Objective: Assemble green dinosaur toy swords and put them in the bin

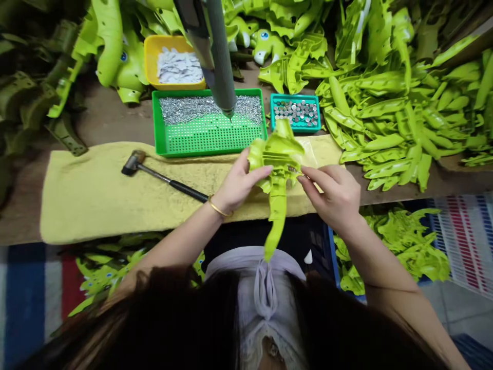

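My left hand (241, 180) grips a lime-green plastic toy shell half (278, 200) by its left side, thumb across its ribbed inside. The shell's hollow side faces up and its long curved tail hangs toward me. At the shell's right edge my right hand (333, 192) is closed, thumb and forefinger pinched together; what is between them is too small to make out. A small metallic part (292, 168) shows in the shell beside those fingertips. Just beyond the shell is a teal tray (296, 128) of small round metal pieces. Left of it sits a green perforated tray (208, 150) of screws.
A grey electric screwdriver (219, 61) hangs point-down over the screw tray. A hammer (165, 177) lies on the yellow cloth (92, 195). Behind is a yellow tub (151, 61) of white pieces. Green shell parts (393, 118) are heaped at right; olive parts (34, 97) lie left.
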`<action>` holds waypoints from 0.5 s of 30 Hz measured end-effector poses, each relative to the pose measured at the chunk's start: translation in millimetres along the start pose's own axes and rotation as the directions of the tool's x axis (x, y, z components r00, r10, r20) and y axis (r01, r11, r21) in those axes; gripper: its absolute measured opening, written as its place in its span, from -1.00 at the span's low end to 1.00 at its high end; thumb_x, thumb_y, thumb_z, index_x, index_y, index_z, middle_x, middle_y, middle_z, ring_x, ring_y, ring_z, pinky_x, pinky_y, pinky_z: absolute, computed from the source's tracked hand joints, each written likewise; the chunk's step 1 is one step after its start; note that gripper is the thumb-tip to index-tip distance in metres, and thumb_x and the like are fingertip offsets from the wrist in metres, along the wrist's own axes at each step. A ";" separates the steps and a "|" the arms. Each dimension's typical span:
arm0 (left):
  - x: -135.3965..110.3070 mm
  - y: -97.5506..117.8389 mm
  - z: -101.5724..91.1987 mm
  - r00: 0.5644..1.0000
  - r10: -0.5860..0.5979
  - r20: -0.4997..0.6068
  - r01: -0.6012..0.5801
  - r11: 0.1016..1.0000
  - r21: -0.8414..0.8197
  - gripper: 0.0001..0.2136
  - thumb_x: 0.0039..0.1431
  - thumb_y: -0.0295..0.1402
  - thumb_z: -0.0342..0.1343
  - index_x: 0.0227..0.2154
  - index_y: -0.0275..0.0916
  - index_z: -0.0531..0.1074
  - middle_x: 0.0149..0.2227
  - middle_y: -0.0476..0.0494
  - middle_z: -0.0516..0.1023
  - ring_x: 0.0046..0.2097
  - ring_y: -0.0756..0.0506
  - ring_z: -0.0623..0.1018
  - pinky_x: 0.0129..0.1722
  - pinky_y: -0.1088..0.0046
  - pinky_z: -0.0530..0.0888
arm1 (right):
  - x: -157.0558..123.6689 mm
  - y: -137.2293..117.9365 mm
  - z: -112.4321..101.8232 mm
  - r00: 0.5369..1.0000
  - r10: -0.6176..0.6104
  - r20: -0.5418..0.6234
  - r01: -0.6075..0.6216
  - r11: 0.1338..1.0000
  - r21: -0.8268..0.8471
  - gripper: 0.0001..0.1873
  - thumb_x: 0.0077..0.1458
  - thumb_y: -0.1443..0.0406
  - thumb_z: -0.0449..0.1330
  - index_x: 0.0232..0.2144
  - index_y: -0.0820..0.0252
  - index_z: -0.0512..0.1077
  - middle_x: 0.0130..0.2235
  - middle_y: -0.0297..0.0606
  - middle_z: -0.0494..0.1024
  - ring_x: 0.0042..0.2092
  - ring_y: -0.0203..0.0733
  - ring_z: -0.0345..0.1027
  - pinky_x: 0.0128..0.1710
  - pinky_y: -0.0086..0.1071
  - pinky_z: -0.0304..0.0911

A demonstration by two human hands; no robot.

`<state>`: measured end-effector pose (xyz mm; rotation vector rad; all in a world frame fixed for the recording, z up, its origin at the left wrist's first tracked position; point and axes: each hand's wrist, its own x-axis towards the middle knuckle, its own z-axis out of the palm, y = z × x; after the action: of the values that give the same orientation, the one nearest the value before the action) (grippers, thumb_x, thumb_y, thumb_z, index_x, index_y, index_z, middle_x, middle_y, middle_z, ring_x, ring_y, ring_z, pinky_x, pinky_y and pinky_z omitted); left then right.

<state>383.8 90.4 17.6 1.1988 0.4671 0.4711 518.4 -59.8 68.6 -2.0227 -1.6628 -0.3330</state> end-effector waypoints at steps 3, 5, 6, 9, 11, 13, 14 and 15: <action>15.8 6.1 -5.6 0.983 -0.112 0.147 0.066 0.956 0.287 -0.59 0.11 -0.22 0.21 -0.03 -0.31 0.35 -0.11 -0.23 0.56 -0.12 -0.16 0.56 -0.09 0.25 0.51 | 1.2 6.9 10.5 0.981 0.150 0.120 -0.178 0.948 0.265 -0.83 0.12 0.22 0.22 -0.28 0.15 0.56 -0.35 -0.23 0.59 -0.34 -0.26 0.44 -0.35 -0.38 0.34; 7.9 8.7 -10.6 0.997 0.000 0.081 -0.045 0.829 0.557 -0.63 0.18 -0.24 0.14 -0.02 -0.34 0.36 -0.10 -0.29 0.53 -0.10 -0.17 0.54 -0.06 0.21 0.49 | -1.0 9.8 24.1 0.917 0.302 0.260 -0.390 0.814 0.431 -0.82 0.08 0.20 0.23 -0.32 0.17 0.55 -0.37 -0.25 0.60 -0.40 -0.28 0.43 -0.40 -0.39 0.35; -2.7 9.3 -15.9 0.992 0.121 0.026 -0.105 0.712 0.694 -0.66 0.22 -0.26 0.09 -0.01 -0.34 0.36 -0.07 -0.31 0.51 -0.05 -0.19 0.51 0.00 0.17 0.46 | -2.4 10.3 30.7 0.872 0.365 0.327 -0.485 0.736 0.472 -0.80 0.06 0.18 0.23 -0.33 0.18 0.55 -0.38 -0.26 0.61 -0.42 -0.28 0.42 -0.40 -0.38 0.36; -52.7 7.8 -47.4 0.910 0.406 -0.085 -0.040 0.289 0.957 -0.72 0.28 -0.28 0.01 -0.07 -0.34 0.41 -0.02 -0.37 0.46 0.10 -0.26 0.39 0.16 0.04 0.32 | -4.6 8.0 44.3 0.757 0.475 0.449 -0.653 0.581 0.486 -0.68 0.00 0.09 0.24 -0.26 0.16 0.57 -0.31 -0.22 0.64 -0.38 -0.22 0.46 -0.31 -0.29 0.41; -88.7 7.2 -80.0 0.890 0.430 -0.153 0.099 0.146 0.984 -0.77 0.28 -0.30 -0.01 -0.16 -0.34 0.44 -0.03 -0.41 0.43 0.10 -0.28 0.37 0.15 0.00 0.32 | -3.9 4.4 47.6 0.709 0.527 0.469 -0.705 0.532 0.468 -0.61 -0.04 0.04 0.25 -0.23 0.15 0.58 -0.27 -0.19 0.65 -0.34 -0.18 0.48 -0.25 -0.23 0.43; -116.1 11.7 -117.8 0.925 0.353 -0.139 0.105 0.114 0.988 -0.80 0.29 -0.35 -0.07 -0.23 -0.29 0.44 -0.06 -0.35 0.43 0.08 -0.22 0.38 0.13 0.07 0.36 | -1.8 -0.2 48.4 0.663 0.579 0.476 -0.749 0.496 0.439 -0.56 -0.11 -0.01 0.27 -0.26 0.14 0.60 -0.27 -0.17 0.65 -0.32 -0.13 0.50 -0.22 -0.19 0.44; -125.1 16.5 -137.2 0.945 0.307 -0.113 0.082 0.113 0.990 -0.82 0.28 -0.38 -0.07 -0.26 -0.27 0.44 -0.06 -0.32 0.43 0.08 -0.19 0.39 0.13 0.11 0.37 | -0.6 -2.7 48.5 0.639 0.594 0.489 -0.769 0.481 0.420 -0.54 -0.16 -0.03 0.28 -0.27 0.13 0.60 -0.28 -0.17 0.65 -0.30 -0.10 0.51 -0.21 -0.16 0.45; -130.4 23.0 -156.6 0.958 0.270 -0.097 0.069 0.109 0.992 -0.84 0.26 -0.39 -0.05 -0.30 -0.24 0.43 -0.04 -0.28 0.43 0.09 -0.16 0.40 0.13 0.16 0.38 | 0.5 -5.2 48.6 0.617 0.601 0.508 -0.787 0.469 0.400 -0.50 -0.20 -0.05 0.30 -0.26 0.13 0.60 -0.27 -0.17 0.65 -0.28 -0.08 0.52 -0.19 -0.14 0.46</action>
<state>185.6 141.6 5.6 2.5945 1.0407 0.4013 507.6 -33.5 28.8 -2.0725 -0.7208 0.7579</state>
